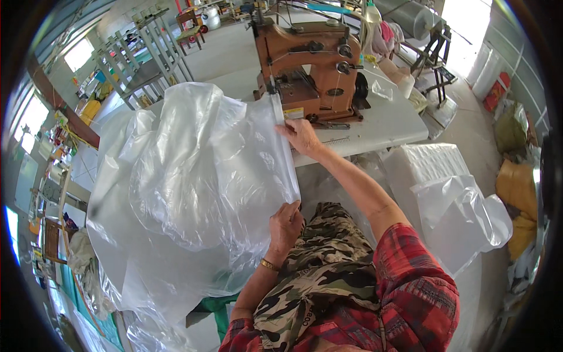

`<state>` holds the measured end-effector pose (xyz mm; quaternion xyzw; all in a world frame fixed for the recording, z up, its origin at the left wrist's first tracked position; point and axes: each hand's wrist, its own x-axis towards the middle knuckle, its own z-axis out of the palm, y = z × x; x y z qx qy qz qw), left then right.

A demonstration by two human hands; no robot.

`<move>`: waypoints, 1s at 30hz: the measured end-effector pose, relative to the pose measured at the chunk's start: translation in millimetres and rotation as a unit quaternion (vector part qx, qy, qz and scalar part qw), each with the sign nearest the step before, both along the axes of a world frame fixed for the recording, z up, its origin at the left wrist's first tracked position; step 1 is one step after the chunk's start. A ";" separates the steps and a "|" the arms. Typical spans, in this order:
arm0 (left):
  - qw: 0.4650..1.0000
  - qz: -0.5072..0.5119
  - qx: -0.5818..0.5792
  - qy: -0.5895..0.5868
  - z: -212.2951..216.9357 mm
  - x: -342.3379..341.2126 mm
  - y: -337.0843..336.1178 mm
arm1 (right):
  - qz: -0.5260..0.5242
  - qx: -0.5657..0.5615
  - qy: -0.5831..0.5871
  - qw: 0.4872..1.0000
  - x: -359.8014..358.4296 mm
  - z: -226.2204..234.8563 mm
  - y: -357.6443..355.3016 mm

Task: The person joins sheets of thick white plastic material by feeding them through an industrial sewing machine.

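While plastic sheeting (187,176) drapes the table (390,128), grey framework (144,75) stands beyond.

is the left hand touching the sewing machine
No, the left hand holds the edge of the plastic sheet, apart from the sewing machine.

Grey metal rack (145,74) upper left, chair (189,33) beyond it, large grey roll (413,19) upper right, orange-brown sacks (516,190) far right

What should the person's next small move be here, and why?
Probably guide the clear plastic sheet slightly farther toward the brown sewing machine, holding its edge straight: the edge's upper end lies at the machine's needle side, the right hand grips it close by, and the left hand grips it lower down, near the lap.
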<state>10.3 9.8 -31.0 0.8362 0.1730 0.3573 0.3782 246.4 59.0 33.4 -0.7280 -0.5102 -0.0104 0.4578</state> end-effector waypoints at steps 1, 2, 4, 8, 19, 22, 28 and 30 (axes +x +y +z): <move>1.000 0.002 0.014 -0.006 -0.7 2.4 1.6 | 0.019 0.040 0.050 0.998 0.7 -10.1 3.6; 1.000 0.011 0.021 0.002 -1.5 4.2 2.5 | 0.040 0.081 0.099 0.991 1.0 -17.2 6.4; 0.999 0.009 0.043 -0.014 -2.7 10.5 7.6 | 0.059 0.106 0.126 0.985 1.2 -23.8 9.2; 0.996 0.031 0.083 0.013 1.8 28.8 23.4 | 0.054 0.083 0.118 0.988 1.6 -25.2 3.5; 0.988 0.066 0.142 0.010 57.9 97.9 92.7 | 0.074 0.058 0.137 0.986 2.3 -15.1 -0.2; 0.984 0.084 0.159 0.007 65.9 119.4 108.3 | 0.087 0.022 0.219 0.972 1.5 -13.0 -1.0; 0.983 0.110 0.136 -0.053 94.6 145.4 128.8 | 0.082 0.117 0.272 0.952 0.8 -13.2 -0.6; 0.994 0.083 0.018 0.062 105.0 139.1 128.9 | 0.079 0.099 0.248 0.960 2.8 -15.7 -1.1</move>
